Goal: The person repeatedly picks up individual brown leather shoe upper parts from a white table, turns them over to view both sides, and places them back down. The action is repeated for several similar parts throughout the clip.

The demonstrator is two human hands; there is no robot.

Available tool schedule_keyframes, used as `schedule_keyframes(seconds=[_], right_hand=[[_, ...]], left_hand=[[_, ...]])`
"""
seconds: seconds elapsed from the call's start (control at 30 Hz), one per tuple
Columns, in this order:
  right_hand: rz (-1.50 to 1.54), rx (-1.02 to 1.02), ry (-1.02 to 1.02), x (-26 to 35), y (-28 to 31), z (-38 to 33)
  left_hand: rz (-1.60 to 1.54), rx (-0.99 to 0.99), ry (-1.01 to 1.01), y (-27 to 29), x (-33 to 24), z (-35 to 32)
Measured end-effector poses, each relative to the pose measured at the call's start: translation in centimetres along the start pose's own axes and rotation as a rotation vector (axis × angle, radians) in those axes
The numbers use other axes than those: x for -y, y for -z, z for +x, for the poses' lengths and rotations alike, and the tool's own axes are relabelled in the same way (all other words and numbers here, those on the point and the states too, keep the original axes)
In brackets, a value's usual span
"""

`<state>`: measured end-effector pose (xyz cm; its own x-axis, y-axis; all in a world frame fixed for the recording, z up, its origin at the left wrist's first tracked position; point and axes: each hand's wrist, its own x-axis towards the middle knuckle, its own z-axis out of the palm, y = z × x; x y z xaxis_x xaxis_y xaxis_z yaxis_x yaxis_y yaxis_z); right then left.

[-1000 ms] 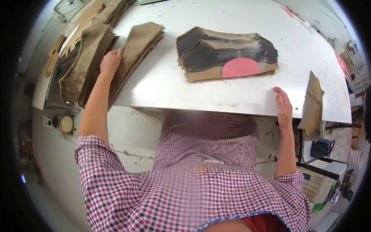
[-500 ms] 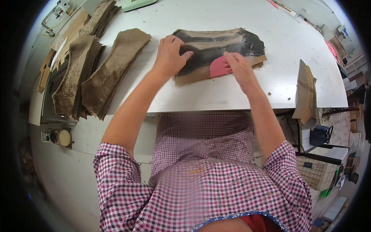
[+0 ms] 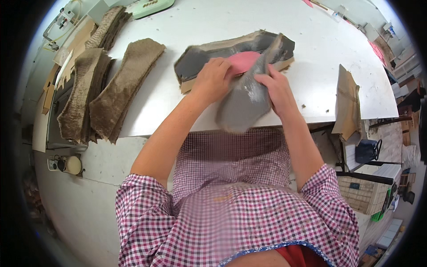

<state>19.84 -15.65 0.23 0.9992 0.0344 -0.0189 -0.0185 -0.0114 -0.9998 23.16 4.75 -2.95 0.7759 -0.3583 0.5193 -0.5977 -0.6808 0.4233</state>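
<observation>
A stack of cut fabric pieces [image 3: 191,64], dark grey on top with brown edges, lies on the white table. My left hand [image 3: 215,79] has its fingers closed at the near left edge of a flat pink piece with a rounded edge [image 3: 244,61], above the stack. Between thumb and fingers, my right hand [image 3: 278,89] grips a dark grey fabric piece [image 3: 247,102] with a whitish smear. That piece is tilted, its wide lower end hanging toward the table's front edge, slightly blurred. It partly covers the stack and the pink piece.
Brown plush pieces lie in piles [image 3: 129,89] at the left, some overhanging the table edge [image 3: 153,135]. A pale green device [image 3: 153,6] stands at the far left. Another brown piece [image 3: 348,104] overhangs the right edge. Below it are a dark bag [image 3: 367,151] and a crate [image 3: 360,193].
My right hand has let go of the pink piece and lifted a grey fabric piece toward me. My left hand has moved right and closed on the pink piece, now farther up the stack.
</observation>
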Motion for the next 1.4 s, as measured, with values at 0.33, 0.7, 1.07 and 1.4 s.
schedule_keyframes(seconds=[0.33, 0.7, 1.07, 1.4], right_hand=[[0.162, 0.340, -0.150, 4.0, 3.4, -9.2], [-0.521, 0.181, 0.354, 5.9, -0.8, -11.4], [0.015, -0.057, -0.020, 4.3, 3.8, -9.5], [0.174, 0.049, -0.154, 0.1, -0.8, -9.4]], left_hand=[[-1.786, -0.073, 0.837, 3.8, -9.9, -2.5], [-1.645, -0.118, 0.680, 4.4, -11.0, -6.1], [-1.716, 0.121, 0.925, 8.5, -8.4, -8.9], [-2.184, -0.018, 0.818, 5.7, -12.6, -10.8]])
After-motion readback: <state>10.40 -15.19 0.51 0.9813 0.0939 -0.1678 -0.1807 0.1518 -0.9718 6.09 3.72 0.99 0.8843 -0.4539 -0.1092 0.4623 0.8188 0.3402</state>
